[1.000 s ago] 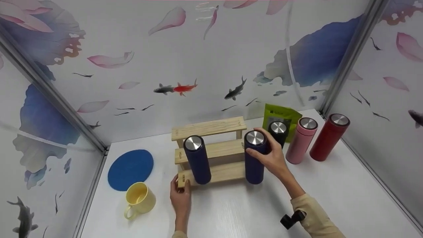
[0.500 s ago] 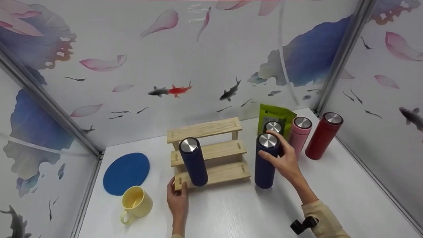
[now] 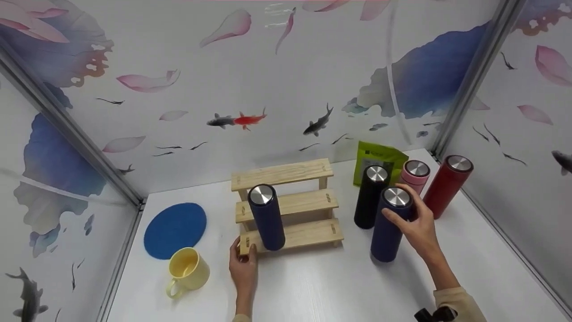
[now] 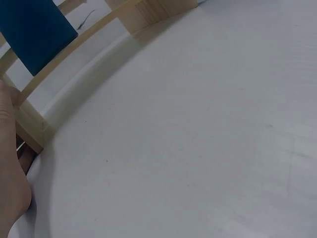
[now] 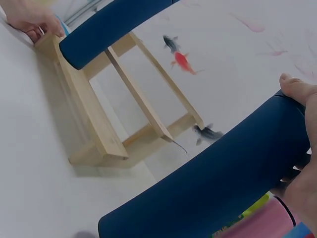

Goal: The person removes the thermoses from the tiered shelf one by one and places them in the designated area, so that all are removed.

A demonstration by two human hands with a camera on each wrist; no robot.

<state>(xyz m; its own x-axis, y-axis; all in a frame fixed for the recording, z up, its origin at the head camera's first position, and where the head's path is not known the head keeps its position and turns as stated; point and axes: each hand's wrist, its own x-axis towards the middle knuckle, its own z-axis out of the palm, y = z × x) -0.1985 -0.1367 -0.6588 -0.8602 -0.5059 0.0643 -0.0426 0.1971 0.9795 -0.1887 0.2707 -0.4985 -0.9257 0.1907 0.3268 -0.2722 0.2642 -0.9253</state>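
Note:
My right hand [image 3: 418, 226] grips a dark blue vacuum flask [image 3: 385, 237] near its steel lid, thumb on one side and fingers round the other. The flask is upright with a slight tilt, to the right of the three-tier wooden shelf [image 3: 290, 233]. With my left hand [image 3: 243, 264] I hold the lowest board by its front left corner; the left wrist view shows the thumb [image 4: 7, 114] against the wood. A second dark blue flask [image 3: 269, 223] stands on that board's left part. In the right wrist view the held flask [image 5: 208, 173] crosses the foreground.
A black flask [image 3: 367, 205], a pink flask [image 3: 415, 176] and a red flask [image 3: 449, 188] stand at the right. Behind them is a green pouch [image 3: 380, 154]. A blue round mat [image 3: 176, 230] and a yellow mug [image 3: 190, 270] are at the left.
My right hand has carried the blue flask rightward, from in front of the shelf's right end to in front of the black and pink flasks. The left hand stays on the shelf corner.

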